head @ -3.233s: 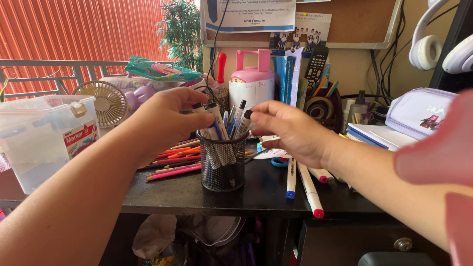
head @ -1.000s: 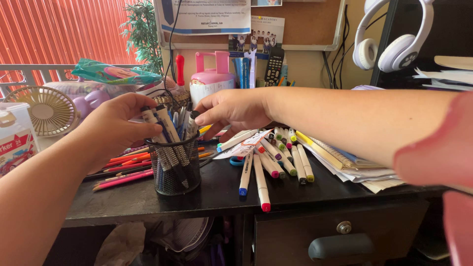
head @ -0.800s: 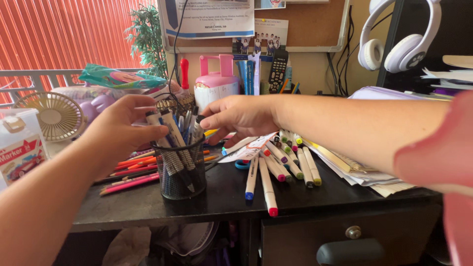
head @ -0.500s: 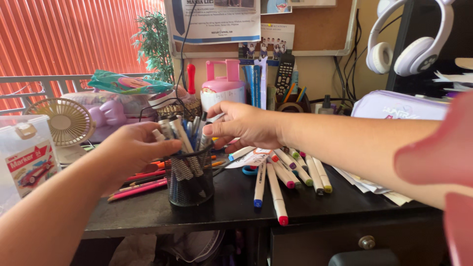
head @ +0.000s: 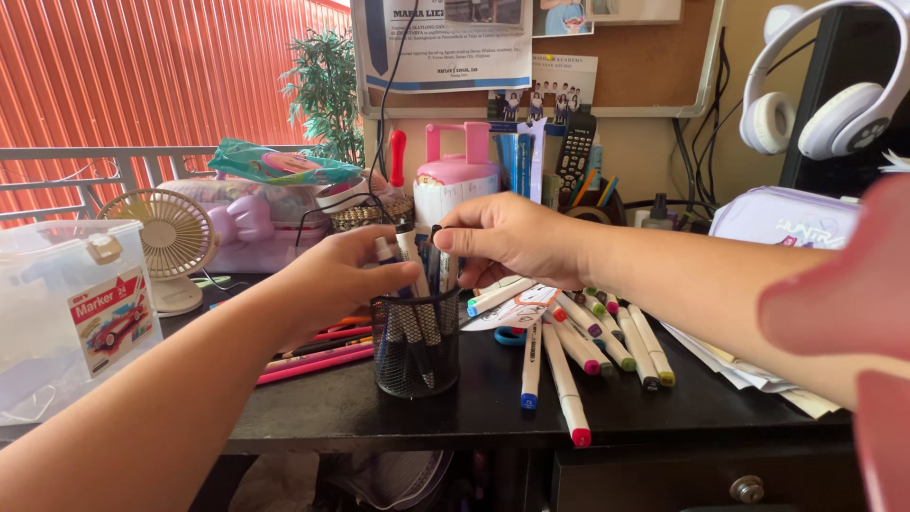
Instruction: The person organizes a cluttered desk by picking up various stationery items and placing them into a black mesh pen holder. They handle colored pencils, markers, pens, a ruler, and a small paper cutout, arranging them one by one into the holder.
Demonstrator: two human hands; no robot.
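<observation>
While both hands crowd over the mesh cup (head: 415, 343), it sits on the dark bench (head: 474, 403) just left of the loose markers (head: 578, 337), stuffed with pens that stand near upright and lean slightly toward the left. Left hand (head: 327, 284) wraps the cup's left rim, fingers (head: 384, 275) curled narrow around a white marker (head: 409, 248) poking out of the bunch. Right hand (head: 507, 237) comes in from the right and sits just above the cup, fingertips pinched tight on the top of a dark pen (head: 434, 261), long axis nearly vertical, tip down inside the cup. Right hand is the higher one, directly over the opening; left hand is lower, against the cup's side. Left of the cup lie pink and orange pencils (head: 318, 353), and further left a small fan (head: 171, 237).
</observation>
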